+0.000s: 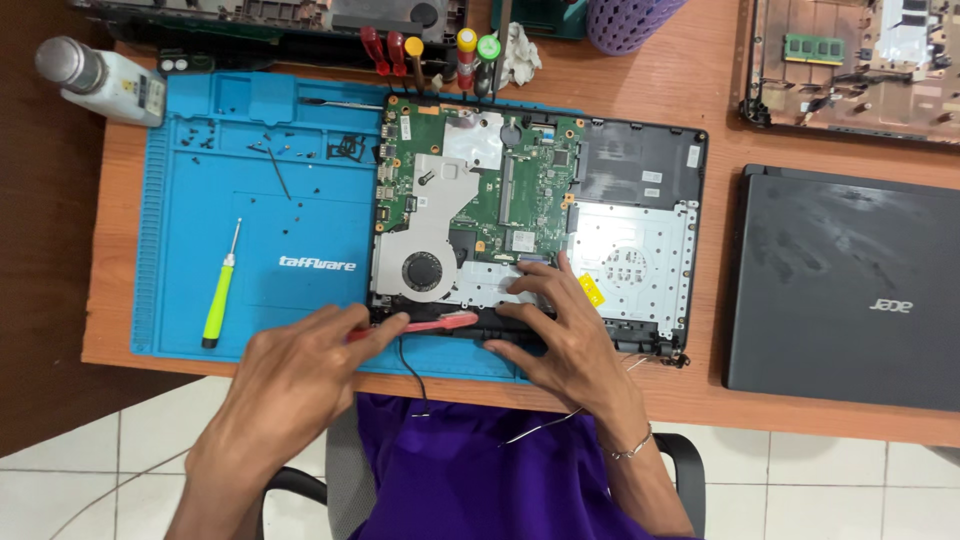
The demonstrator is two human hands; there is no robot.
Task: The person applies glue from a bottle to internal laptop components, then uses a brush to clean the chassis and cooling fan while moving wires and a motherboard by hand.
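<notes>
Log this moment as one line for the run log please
left hand: holds red pry tool at opened laptop front edge | right hand: pressing on laptop | green screwdriver: on blue mat

Matt blue rubbery work mat (200, 250) lies on the smooth brown wooden table (700, 90); glossy green circuit board (520, 190), dull grey metal shield plate (630, 255).

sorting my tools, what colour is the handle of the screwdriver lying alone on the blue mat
Lime green, on the screwdriver at the left of the blue mat; the head view shows it.
</notes>
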